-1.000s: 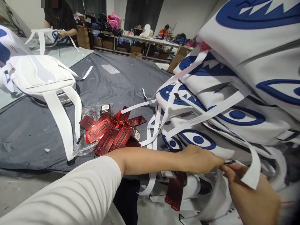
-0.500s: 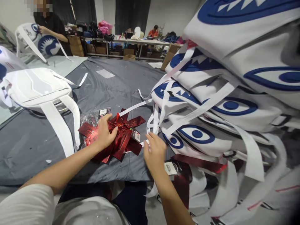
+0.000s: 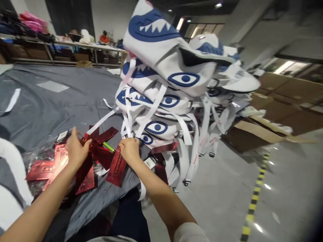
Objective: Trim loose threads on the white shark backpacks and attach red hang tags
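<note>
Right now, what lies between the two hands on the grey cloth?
In the head view, red shiny tags and a small green stick lie between the left hand and right hand.

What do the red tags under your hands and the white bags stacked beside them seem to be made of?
Red tags: probably foil-faced card, glossy and mirror-like, stiff flat edges.
White bags: likely smooth synthetic leather or coated fabric with a printed blue pattern; soft sheen, folds hold shape.
</note>
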Tool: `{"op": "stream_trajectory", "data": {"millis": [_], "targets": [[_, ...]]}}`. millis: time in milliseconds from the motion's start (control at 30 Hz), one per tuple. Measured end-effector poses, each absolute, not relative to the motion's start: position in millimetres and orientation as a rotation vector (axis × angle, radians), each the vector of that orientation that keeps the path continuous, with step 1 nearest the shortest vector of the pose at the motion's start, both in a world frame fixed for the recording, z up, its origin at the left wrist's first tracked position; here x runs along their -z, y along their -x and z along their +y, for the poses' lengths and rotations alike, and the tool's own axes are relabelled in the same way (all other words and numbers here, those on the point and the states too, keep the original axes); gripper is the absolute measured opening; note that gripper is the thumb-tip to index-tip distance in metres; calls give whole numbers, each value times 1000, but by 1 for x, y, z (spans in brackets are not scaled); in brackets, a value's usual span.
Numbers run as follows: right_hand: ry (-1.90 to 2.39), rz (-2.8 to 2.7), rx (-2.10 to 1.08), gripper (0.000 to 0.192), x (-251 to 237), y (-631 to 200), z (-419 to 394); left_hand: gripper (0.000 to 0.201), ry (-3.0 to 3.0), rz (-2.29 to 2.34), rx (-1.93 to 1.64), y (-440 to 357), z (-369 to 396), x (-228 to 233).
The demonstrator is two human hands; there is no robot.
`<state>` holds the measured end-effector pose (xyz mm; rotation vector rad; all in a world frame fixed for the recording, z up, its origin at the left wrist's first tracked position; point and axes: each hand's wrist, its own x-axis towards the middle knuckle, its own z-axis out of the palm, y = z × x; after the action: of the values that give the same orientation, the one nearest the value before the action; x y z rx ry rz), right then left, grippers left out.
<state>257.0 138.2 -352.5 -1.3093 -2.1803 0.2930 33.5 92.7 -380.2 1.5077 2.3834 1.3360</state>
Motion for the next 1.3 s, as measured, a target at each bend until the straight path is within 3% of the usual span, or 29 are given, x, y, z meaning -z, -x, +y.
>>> {"op": "stream_trajectory", "data": {"millis": [67,200,333,533,733,900,1000,1167,1300], "targets": [[1336,-2084,-332,21,335,-290,137,82,-1669,2401,-1470,-56,90,365],[1206,-1878,-403,19,303,-327,126,32,-1877,1670,-1619,-136,96,321],[1076,-1737,-345,21,288,-344,113,13,-1790,1217,-1579,-215,112,286],[1076,-1698,-243,17,250,-422,139,16,-1666,1080,-1620,-264,140,243],[1519,-1568,49,47,208,-496,240,13,-2056,1235,-1351,-300,206,191],[1485,-1601,158,35,215,-496,268,25,-2371,1561,-1011,-328,236,177],[1338,-1570,17,30,223,-498,266,28,-2393,1567,-987,-333,243,180],[1162,-1546,-354,38,226,-505,269,26,-2364,1489,-1015,-347,261,184],[1220,-1501,-328,18,224,-512,269,17,-2086,1259,-954,-361,275,178]]}}
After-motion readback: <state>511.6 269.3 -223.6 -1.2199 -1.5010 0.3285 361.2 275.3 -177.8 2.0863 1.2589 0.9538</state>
